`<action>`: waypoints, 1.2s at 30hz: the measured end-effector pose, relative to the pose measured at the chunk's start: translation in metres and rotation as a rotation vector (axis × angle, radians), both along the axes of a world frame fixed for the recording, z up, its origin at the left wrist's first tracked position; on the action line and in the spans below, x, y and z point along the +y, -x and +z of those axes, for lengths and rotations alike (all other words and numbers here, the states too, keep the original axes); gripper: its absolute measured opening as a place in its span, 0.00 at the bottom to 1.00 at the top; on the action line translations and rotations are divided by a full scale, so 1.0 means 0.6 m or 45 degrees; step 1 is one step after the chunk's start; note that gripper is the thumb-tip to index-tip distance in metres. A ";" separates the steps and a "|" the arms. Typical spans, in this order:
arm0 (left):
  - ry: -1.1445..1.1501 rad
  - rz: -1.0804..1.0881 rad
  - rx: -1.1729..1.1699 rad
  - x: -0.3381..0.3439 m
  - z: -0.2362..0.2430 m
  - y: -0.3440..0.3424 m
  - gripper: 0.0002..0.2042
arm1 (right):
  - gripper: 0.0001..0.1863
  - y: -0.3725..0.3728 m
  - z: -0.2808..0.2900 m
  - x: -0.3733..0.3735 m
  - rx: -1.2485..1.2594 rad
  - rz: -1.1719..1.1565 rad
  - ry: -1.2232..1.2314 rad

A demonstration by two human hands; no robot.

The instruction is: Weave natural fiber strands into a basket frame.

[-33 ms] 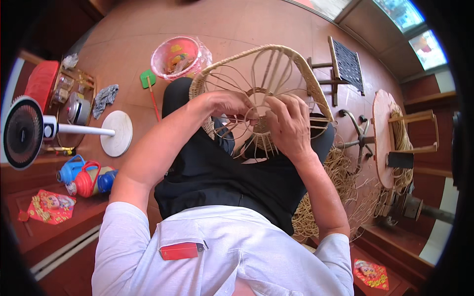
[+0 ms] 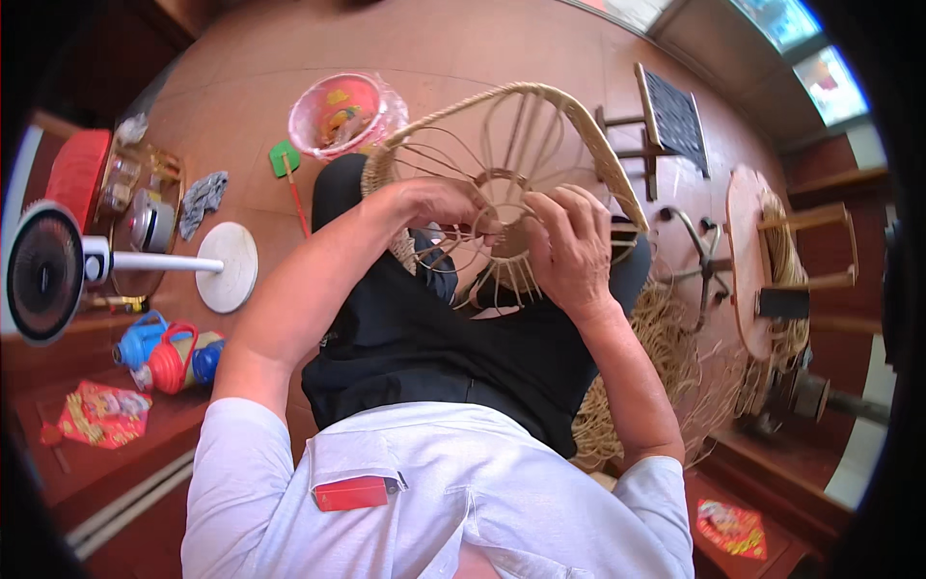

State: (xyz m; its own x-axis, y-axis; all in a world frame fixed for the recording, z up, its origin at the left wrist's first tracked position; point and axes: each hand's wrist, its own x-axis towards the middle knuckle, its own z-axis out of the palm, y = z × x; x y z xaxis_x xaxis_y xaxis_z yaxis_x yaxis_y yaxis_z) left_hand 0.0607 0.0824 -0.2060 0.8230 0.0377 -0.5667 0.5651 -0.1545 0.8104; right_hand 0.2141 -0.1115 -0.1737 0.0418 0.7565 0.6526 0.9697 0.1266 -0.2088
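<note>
A wickerwork frame (image 2: pixel 600 150) with a thick braided rim rests across my lap, between my knees. Thin cane loops spread from a small woven ring (image 2: pixel 504 177) at its middle out to the rim. My left hand (image 2: pixel 453 205) is at the left of this ring, its fingertips pinched around a cane strand. From the right, my right hand (image 2: pixel 571 236) reaches over the ring's edge, fingers curled and thumb pressed in on the canes. Its fingertips are partly hidden, so the exact strand under them does not show.
Loose cane (image 2: pixel 627 381) lies heaped by my right leg. Beyond stand a folding stool (image 2: pixel 673 121), a wheeled chair base (image 2: pixel 709 265) and a pink bucket (image 2: pixel 328 106). Leftward are a fan (image 2: pixel 48 270), a green-headed swatter (image 2: pixel 284 159) and vacuum flasks (image 2: pixel 174 362).
The view has shifted slightly. Both hands stay at the woven ring, with the right hand's fingers a little differently bent.
</note>
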 end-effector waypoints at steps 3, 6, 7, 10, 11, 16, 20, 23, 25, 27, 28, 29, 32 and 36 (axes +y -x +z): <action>-0.165 -0.215 0.130 0.025 -0.059 0.010 0.21 | 0.10 -0.021 -0.009 -0.065 0.008 -0.211 -0.101; -0.267 0.028 0.190 0.009 0.024 0.013 0.17 | 0.10 -0.076 -0.040 -0.144 0.285 -0.580 -0.266; -0.251 0.111 0.143 0.006 0.031 0.024 0.17 | 0.10 -0.095 -0.068 -0.177 0.283 -0.656 -0.258; -0.273 0.292 -0.057 0.027 -0.018 0.058 0.13 | 0.08 -0.146 -0.215 -0.312 0.814 -0.997 -0.163; -0.463 0.269 -0.062 0.009 0.005 0.041 0.12 | 0.08 -0.160 -0.287 -0.386 1.088 -1.147 -0.127; -0.677 0.293 -0.079 0.046 0.018 0.077 0.15 | 0.09 -0.105 -0.465 -0.583 1.568 -1.621 0.188; -0.829 0.308 -0.029 0.041 0.050 0.077 0.15 | 0.17 -0.079 -0.500 -0.623 1.839 -1.654 0.380; -1.017 0.298 0.039 0.035 0.063 0.080 0.14 | 0.21 -0.093 -0.521 -0.607 1.809 -1.583 0.399; -1.141 0.438 -0.175 0.036 0.057 0.093 0.13 | 0.23 -0.120 -0.543 -0.594 1.929 -1.440 0.318; -1.129 0.537 -0.222 0.016 0.064 0.096 0.12 | 0.24 -0.141 -0.557 -0.573 1.879 -1.348 0.378; -1.112 0.639 -0.280 0.007 0.068 0.098 0.12 | 0.25 -0.142 -0.560 -0.566 1.817 -1.258 0.429; -1.116 0.638 -0.275 0.003 0.071 0.102 0.12 | 0.25 -0.140 -0.557 -0.553 1.822 -1.255 0.431; -1.303 0.626 -0.246 -0.011 0.087 0.110 0.12 | 0.30 -0.134 -0.555 -0.526 1.791 -1.102 1.153; -1.295 0.643 -0.276 -0.027 0.089 0.112 0.12 | 0.32 -0.112 -0.593 -0.535 1.736 -1.119 1.153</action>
